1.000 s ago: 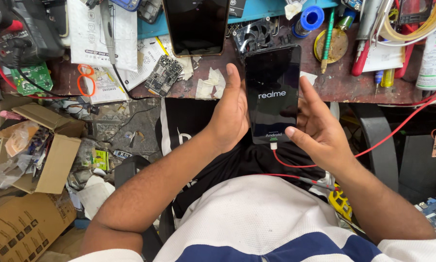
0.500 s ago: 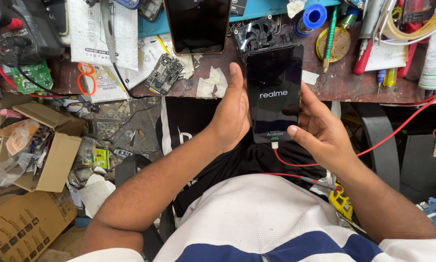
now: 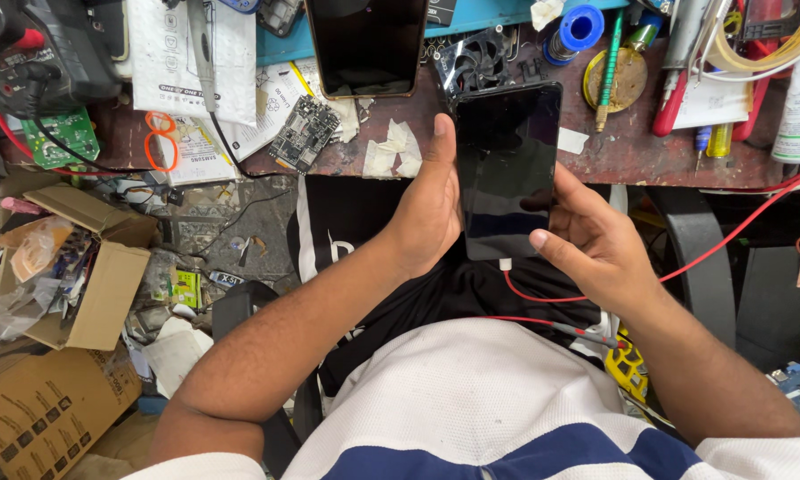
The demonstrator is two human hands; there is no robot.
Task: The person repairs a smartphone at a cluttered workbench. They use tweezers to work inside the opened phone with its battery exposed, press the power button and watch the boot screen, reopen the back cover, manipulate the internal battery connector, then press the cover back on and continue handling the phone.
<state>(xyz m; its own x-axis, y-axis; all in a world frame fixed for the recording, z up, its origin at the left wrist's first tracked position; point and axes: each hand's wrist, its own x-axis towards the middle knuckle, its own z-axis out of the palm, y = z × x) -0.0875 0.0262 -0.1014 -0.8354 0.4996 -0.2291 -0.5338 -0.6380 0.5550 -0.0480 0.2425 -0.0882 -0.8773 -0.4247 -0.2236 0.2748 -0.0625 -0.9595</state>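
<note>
Clearly the black smartphone [image 3: 507, 169] is a thin, rigid slab with a glossy glass face, so I judge it light, slippery and easily cracked; the safe hold is along its long side edges, clear of the screen and of the plugged port. It sits upright between both hands just in front of the workbench edge [image 3: 667, 164], its screen dark, with a red cable [image 3: 542, 295] plugged into its bottom end at 6 o'clock.

At 9 o'clock of the phone, the left hand [image 3: 428, 209] wraps the left edge, thumb lying straight up along that side and the other fingers curled behind, out of sight. At 4 o'clock, the right hand [image 3: 595, 244] cradles the right edge and lower corner, fingers half curled, the thumb [image 3: 551, 247] resting near the bottom right of the glass. Both hands are closed on the phone, neither clenched hard as far as I can judge.

At 11 o'clock of the phone a second dark phone [image 3: 366, 44] lies flat on the bench, well apart, and a small circuit board [image 3: 304, 132] lies at 9 o'clock beyond the left hand.
</note>
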